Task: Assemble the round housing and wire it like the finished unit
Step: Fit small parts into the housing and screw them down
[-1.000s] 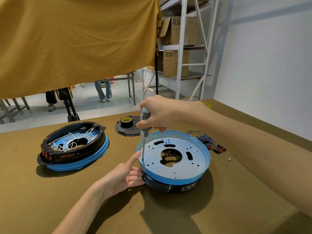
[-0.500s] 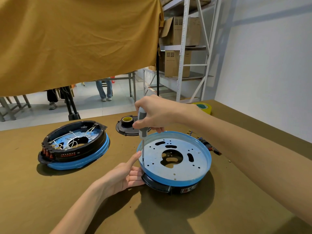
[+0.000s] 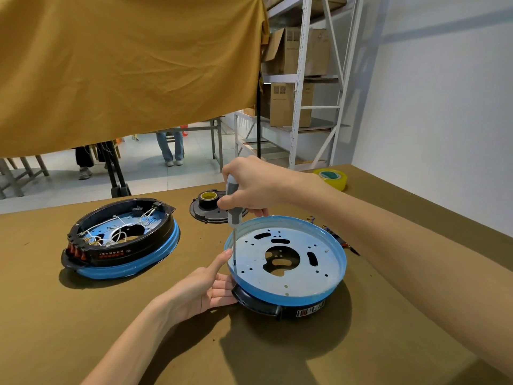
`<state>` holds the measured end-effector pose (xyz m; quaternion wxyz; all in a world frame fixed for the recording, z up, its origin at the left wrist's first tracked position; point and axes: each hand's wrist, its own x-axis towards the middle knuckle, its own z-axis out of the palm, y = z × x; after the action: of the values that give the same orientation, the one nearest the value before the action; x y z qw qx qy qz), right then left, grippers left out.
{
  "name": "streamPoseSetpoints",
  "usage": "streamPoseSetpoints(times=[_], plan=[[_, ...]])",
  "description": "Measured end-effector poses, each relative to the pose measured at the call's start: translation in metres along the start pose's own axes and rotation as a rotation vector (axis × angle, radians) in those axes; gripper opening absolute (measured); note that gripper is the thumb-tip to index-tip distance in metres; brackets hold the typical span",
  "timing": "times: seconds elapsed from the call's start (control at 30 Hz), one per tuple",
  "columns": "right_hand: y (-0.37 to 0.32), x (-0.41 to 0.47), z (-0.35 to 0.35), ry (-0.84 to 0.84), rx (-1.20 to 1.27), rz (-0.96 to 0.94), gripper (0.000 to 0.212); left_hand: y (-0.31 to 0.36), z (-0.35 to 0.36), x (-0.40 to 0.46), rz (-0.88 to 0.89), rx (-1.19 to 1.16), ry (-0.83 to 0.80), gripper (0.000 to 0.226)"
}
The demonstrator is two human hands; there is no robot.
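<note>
Head view: my two bare hands work at a brown table (image 3: 83, 329), with the round housing at the centre of the clock.
Round housing (image 3: 287, 266): blue rim and perforated metal plate facing up, seated on a black base whose edge and label show at 6 o'clock.
Right hand (image 3: 251, 184): at 11 o'clock of the housing, fingers curled tight round the grey handle of the screwdriver (image 3: 232, 207).
Screwdriver: held almost upright, its thin shaft dropping to the plate just inside the rim at 9 o'clock; whether the tip sits on a screw I cannot tell.
Left hand (image 3: 206, 290): at 8 o'clock, fingers fairly straight against the housing's side, thumb raised and touching the blue rim beside the shaft.
Finished unit (image 3: 119, 240): well apart at 9 o'clock, black ring on a blue rim, white wires looped inside.
Black disc (image 3: 211, 211): at 11 o'clock, partly behind my right hand, with a dark tape roll (image 3: 208, 196) on it.
Yellow tape roll (image 3: 331, 177): far at 1 o'clock, by the table edge.
Loose wires (image 3: 340, 240): at 2 o'clock, just beside the housing, partly hidden by my forearm.
</note>
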<state>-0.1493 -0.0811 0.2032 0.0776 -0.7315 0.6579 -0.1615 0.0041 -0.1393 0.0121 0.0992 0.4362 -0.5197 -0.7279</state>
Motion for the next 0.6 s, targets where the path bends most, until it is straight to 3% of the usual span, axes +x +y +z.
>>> streamPoseSetpoints(times=[0.23,0.37,0.6], plan=[[-0.001,-0.001,0.003,0.004,0.005,-0.011,0.037,0.002,0.004,-0.005,-0.008,-0.027,0.022,0.09],[0.013,-0.017,-0.002,0.014,0.125,0.02,0.03,0.003,0.008,-0.012,0.002,-0.038,0.037,0.083],[0.09,-0.095,0.016,0.443,0.875,0.328,0.034,0.012,0.019,-0.014,0.059,-0.022,0.169,0.066]])
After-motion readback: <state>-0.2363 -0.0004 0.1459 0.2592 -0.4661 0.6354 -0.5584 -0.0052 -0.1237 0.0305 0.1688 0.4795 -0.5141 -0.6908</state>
